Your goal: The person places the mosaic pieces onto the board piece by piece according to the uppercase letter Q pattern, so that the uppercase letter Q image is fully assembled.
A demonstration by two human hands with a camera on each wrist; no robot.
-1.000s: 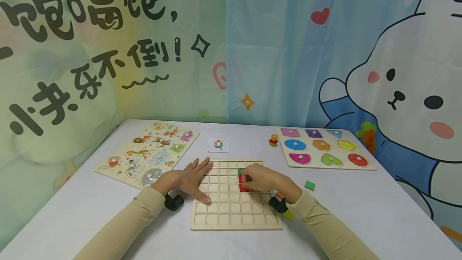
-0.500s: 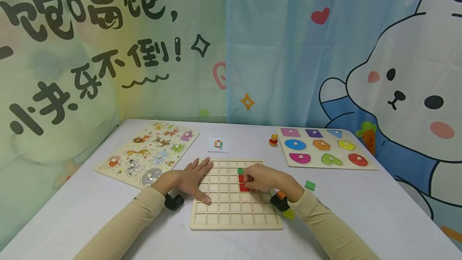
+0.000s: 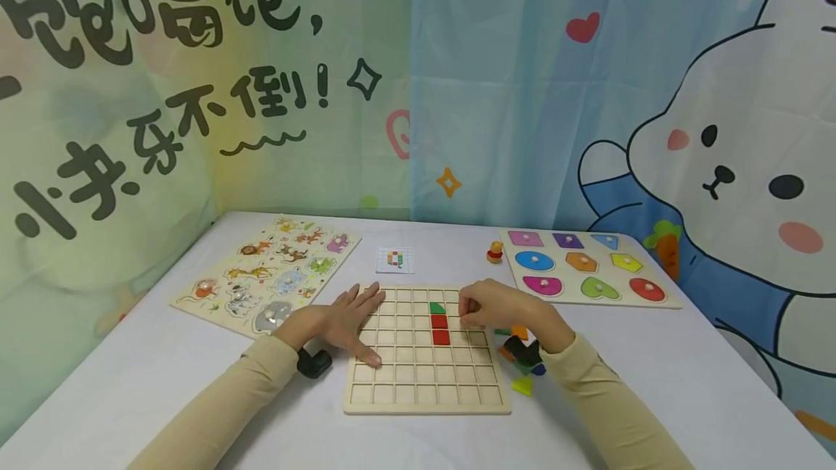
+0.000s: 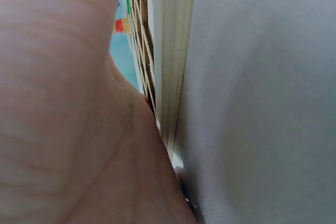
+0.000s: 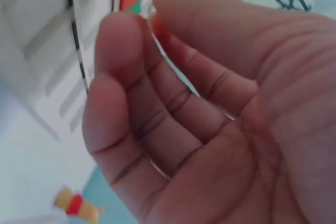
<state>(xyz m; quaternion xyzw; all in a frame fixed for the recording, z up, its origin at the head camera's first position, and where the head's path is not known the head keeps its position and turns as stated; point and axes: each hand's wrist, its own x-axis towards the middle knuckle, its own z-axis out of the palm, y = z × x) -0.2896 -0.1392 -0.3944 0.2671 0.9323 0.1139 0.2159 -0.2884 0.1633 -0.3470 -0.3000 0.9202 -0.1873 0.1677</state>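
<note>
A pale wooden grid board (image 3: 424,392) lies flat on the white table. In one column of its cells sit a green piece with a curved side (image 3: 437,308) and, below it, two red square tiles (image 3: 440,321). My left hand (image 3: 342,321) rests over the board's left edge, fingers spread and thumb at the edge; its wrist view shows the board's side close up. My right hand (image 3: 499,307) is over the board's upper right side. In the right wrist view its fingers (image 5: 118,114) are loosely bent, thumb near the index fingertip, with no piece visible between them.
Loose tiles, among them an orange one (image 3: 519,332) and a yellow one (image 3: 522,386), lie right of the board, partly under my right wrist. Behind are a pattern card (image 3: 382,268), a small duck toy (image 3: 494,252), an animal puzzle (image 3: 222,265) and a shape puzzle (image 3: 567,287).
My right hand has come off the red tiles and moved right and slightly back, uncovering them and the green piece. The left hand stays in place.
</note>
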